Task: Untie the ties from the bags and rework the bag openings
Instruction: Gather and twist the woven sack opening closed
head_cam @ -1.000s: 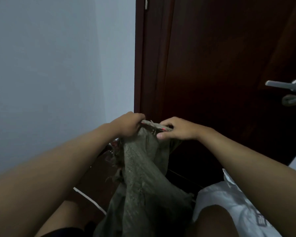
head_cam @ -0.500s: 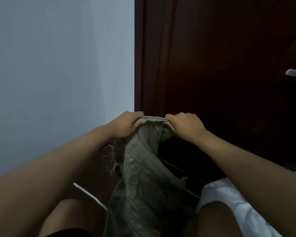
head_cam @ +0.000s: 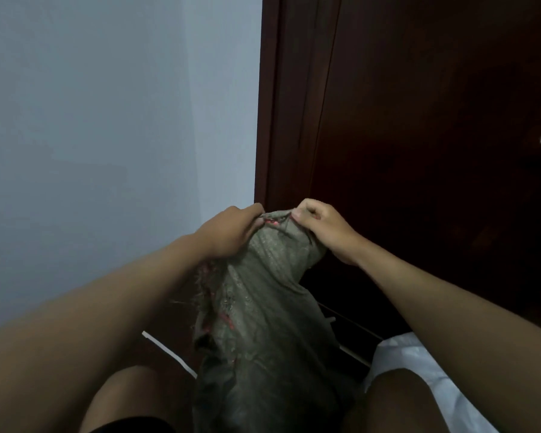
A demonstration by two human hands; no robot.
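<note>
The grey-green woven bag (head_cam: pixel 269 301) stands between the person's knees, just before the dark door (head_cam: pixel 434 120). Left hand (head_cam: pixel 231 234) and right hand (head_cam: pixel 320 228) each pinch its gathered mouth, close together, likely holding the rim taut to rework the opening

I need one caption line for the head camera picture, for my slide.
Both hands, left and right, grip the top edge of a grey-green woven bag held upright before a dark wooden door.
</note>
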